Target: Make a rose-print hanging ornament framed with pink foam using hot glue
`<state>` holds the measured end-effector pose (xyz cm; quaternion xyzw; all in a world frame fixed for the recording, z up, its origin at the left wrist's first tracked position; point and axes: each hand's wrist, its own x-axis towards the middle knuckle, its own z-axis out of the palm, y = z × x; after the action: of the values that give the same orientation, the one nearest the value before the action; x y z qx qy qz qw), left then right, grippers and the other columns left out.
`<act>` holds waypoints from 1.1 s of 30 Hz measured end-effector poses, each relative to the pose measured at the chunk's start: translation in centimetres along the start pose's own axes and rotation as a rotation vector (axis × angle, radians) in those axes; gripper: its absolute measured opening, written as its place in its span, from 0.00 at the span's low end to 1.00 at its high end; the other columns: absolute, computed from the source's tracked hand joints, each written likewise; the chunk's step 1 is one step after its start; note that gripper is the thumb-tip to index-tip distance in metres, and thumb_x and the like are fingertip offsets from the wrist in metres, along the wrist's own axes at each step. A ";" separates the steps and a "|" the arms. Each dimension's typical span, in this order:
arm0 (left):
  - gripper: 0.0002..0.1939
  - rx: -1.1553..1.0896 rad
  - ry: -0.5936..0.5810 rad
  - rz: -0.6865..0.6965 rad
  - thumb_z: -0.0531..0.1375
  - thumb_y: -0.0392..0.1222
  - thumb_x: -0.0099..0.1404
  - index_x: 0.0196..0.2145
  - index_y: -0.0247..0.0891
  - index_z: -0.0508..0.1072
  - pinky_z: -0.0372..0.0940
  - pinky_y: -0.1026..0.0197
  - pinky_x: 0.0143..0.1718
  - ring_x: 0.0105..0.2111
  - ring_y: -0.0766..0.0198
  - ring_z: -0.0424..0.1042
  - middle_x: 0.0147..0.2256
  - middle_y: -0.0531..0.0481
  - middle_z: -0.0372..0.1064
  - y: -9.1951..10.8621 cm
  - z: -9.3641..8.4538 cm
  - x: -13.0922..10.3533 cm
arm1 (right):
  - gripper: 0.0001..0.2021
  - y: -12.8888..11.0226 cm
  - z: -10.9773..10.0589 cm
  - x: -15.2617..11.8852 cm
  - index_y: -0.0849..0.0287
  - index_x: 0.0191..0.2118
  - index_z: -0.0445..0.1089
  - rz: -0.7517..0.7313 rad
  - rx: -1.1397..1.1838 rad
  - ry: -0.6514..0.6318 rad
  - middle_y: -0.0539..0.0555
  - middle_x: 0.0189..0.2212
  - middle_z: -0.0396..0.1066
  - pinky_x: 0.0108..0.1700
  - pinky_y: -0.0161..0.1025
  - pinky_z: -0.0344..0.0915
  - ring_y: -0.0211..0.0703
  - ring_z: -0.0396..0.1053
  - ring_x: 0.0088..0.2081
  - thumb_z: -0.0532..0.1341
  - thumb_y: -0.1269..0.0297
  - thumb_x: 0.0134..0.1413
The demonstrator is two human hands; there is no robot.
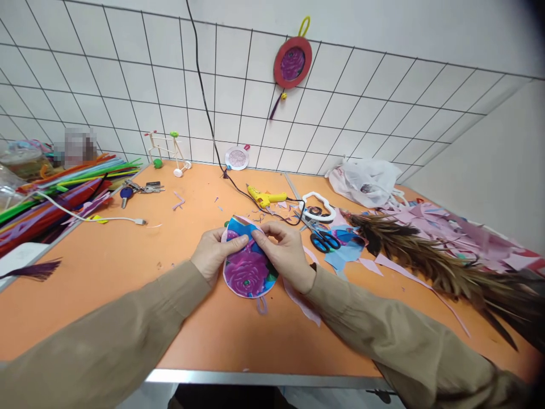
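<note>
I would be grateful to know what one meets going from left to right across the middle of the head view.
Pipe cleaners → keys → left hand → flower disc → right hand → scissors → feathers.

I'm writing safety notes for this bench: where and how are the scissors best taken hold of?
Probably by their black-and-blue handle loops, coming from the near right. The scissors lie with these loops toward the person's side, while the blades point away and leftward.
</note>
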<state>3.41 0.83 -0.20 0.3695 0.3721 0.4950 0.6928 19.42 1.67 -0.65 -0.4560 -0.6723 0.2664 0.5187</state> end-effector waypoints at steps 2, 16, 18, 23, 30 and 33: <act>0.21 -0.003 0.021 0.010 0.79 0.48 0.35 0.22 0.33 0.79 0.68 0.64 0.29 0.22 0.66 0.73 0.23 0.48 0.77 -0.2 0.0 0.0 | 0.12 0.0 0.0 0.0 0.58 0.24 0.70 0.013 0.024 -0.001 0.50 0.22 0.70 0.33 0.39 0.61 0.40 0.66 0.27 0.62 0.57 0.52; 0.23 0.041 0.064 0.070 0.79 0.49 0.33 0.23 0.32 0.79 0.69 0.63 0.27 0.21 0.66 0.73 0.23 0.48 0.77 -0.2 0.5 -0.2 | 0.17 -0.7 -0.2 -0.1 0.58 0.22 0.68 0.158 0.227 -0.032 0.49 0.22 0.64 0.28 0.36 0.59 0.37 0.60 0.26 0.67 0.50 0.47; 0.22 0.042 0.056 0.063 0.79 0.49 0.34 0.23 0.32 0.79 0.69 0.63 0.26 0.21 0.66 0.73 0.22 0.47 0.77 -0.3 0.4 -0.2 | 0.16 -0.9 -0.4 0.0 0.58 0.23 0.69 0.155 0.240 -0.050 0.49 0.22 0.65 0.29 0.36 0.60 0.37 0.61 0.26 0.68 0.51 0.46; 0.22 0.048 0.037 0.075 0.79 0.48 0.35 0.24 0.32 0.80 0.69 0.63 0.27 0.21 0.65 0.73 0.23 0.47 0.77 -0.2 0.4 -0.3 | 0.12 -0.8 -0.5 0.3 0.58 0.24 0.69 0.141 0.237 -0.051 0.50 0.24 0.68 0.30 0.36 0.62 0.39 0.63 0.28 0.67 0.56 0.46; 0.21 0.085 0.034 0.131 0.77 0.52 0.40 0.22 0.32 0.79 0.66 0.63 0.24 0.20 0.65 0.71 0.21 0.47 0.75 0.0 0.2 -0.2 | 0.09 -1.0 -0.7 0.3 0.58 0.24 0.70 0.089 0.161 -0.052 0.50 0.23 0.69 0.35 0.39 0.64 0.39 0.65 0.28 0.66 0.59 0.45; 0.22 0.053 0.051 0.129 0.77 0.53 0.39 0.19 0.33 0.77 0.65 0.64 0.23 0.18 0.66 0.69 0.19 0.48 0.74 0.0 0.2 -0.1 | 0.07 -1.3 -0.7 0.3 0.58 0.25 0.71 0.084 0.168 -0.068 0.50 0.25 0.72 0.37 0.40 0.64 0.41 0.67 0.30 0.66 0.60 0.44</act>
<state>3.53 0.68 -0.09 0.3981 0.3779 0.5379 0.6398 19.61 1.27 0.79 -0.4292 -0.6451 0.3587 0.5206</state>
